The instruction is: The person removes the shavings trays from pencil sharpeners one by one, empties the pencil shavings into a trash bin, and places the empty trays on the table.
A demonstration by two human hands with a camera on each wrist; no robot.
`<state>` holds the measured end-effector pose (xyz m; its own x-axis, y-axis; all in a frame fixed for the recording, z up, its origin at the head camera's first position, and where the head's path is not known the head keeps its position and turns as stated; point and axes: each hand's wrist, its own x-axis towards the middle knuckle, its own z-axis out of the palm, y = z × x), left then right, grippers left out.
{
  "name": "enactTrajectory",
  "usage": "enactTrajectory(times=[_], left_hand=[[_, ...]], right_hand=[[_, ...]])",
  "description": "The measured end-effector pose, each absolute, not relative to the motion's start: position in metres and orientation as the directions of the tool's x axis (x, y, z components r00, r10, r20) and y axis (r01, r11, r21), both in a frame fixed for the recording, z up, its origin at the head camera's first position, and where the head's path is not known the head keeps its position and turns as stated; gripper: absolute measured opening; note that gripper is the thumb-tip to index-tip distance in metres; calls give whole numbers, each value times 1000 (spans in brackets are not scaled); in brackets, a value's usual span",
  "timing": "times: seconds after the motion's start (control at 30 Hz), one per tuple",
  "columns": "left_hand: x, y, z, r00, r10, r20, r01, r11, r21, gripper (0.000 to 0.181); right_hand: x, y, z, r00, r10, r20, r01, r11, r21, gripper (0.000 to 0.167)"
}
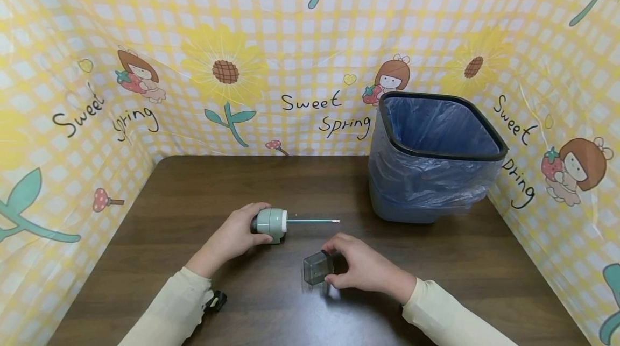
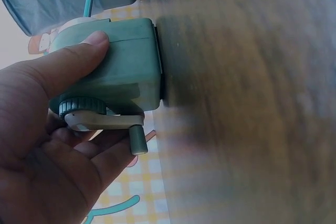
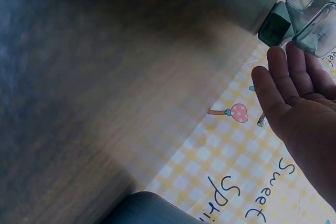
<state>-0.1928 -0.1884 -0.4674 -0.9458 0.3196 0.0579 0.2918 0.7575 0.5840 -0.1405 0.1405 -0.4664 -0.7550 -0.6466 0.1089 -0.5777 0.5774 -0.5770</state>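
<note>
In the head view my left hand grips a green crank pencil sharpener, lying on the table. A thin blue pencil sticks out of its white front, pointing right. The left wrist view shows my thumb across the sharpener body, with the crank handle beside my curled fingers. My right hand holds a smoky see-through shavings box between thumb and fingers, to the right of and nearer than the sharpener. The right wrist view shows the clear box at my fingertips; its contents are too faint to tell.
A grey-blue bin with a black rim and a blue plastic liner stands at the table's back right. Patterned yellow-checked cloth rises behind and at both sides of the brown wooden table. A black strap sits at my left wrist.
</note>
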Motion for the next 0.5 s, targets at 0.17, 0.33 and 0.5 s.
enactTrajectory(times=[0.17, 0.33, 0.5], left_hand=[[-192, -188, -468, -947, 316, 52, 285, 758, 587, 73], [-192, -188, -468, -946, 321, 53, 290, 756, 588, 73], [-193, -188, -468, -946, 321, 51, 289, 758, 585, 73]], right_hand=[[-141, 140, -468, -756, -647, 105, -581, 587, -565, 48], [-140, 141, -469, -752, -649, 112, -590, 588, -554, 48], [-140, 140, -469, -742, -657, 133, -612, 582, -535, 49]])
